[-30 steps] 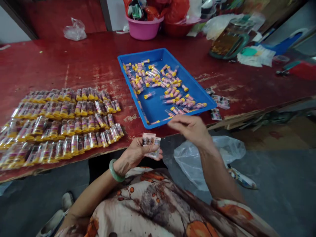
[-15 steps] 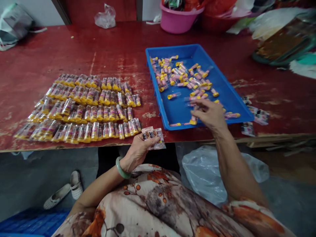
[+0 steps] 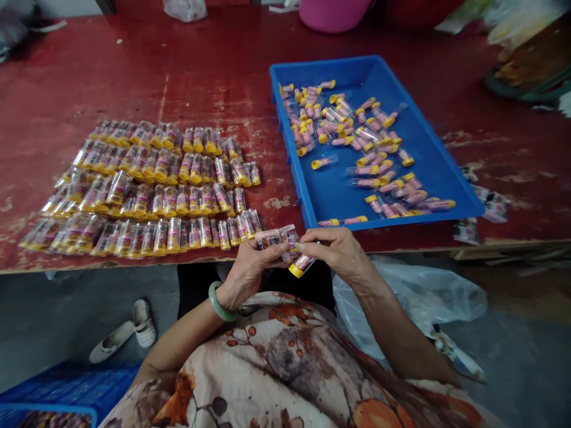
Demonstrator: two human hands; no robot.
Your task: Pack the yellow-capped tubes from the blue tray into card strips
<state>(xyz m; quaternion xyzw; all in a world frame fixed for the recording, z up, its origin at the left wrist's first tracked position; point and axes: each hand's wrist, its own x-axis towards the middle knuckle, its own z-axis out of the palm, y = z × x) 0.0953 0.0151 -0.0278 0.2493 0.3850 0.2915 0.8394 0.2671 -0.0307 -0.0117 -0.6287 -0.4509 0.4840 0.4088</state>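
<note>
My left hand (image 3: 250,267), with a green bangle on its wrist, is closed on a few small printed cards (image 3: 272,239) at the table's front edge. Right beside it, my right hand (image 3: 341,254) grips a clear tube with a yellow cap (image 3: 302,264), cap end pointing down and left. The fingers of my right hand also reach the cards' right edge; whether they pinch one I cannot tell. Beyond my right hand lies a blue tray (image 3: 307,199) holding many loose yellow-capped tubes with pink contents (image 3: 366,135).
Rows of tubes with printed inserts (image 3: 143,199) lie on the red table (image 3: 232,71) at left. Small printed packets (image 3: 495,208) sit right of the tray. A pink tub (image 3: 332,13) stands at the back. Below are a blue crate (image 3: 66,386), shoes (image 3: 143,324) and clear plastic (image 3: 419,291).
My right hand has come out of the tray, moving left and toward me with a tube, and now meets my left hand at the cards. The view has shifted slightly.
</note>
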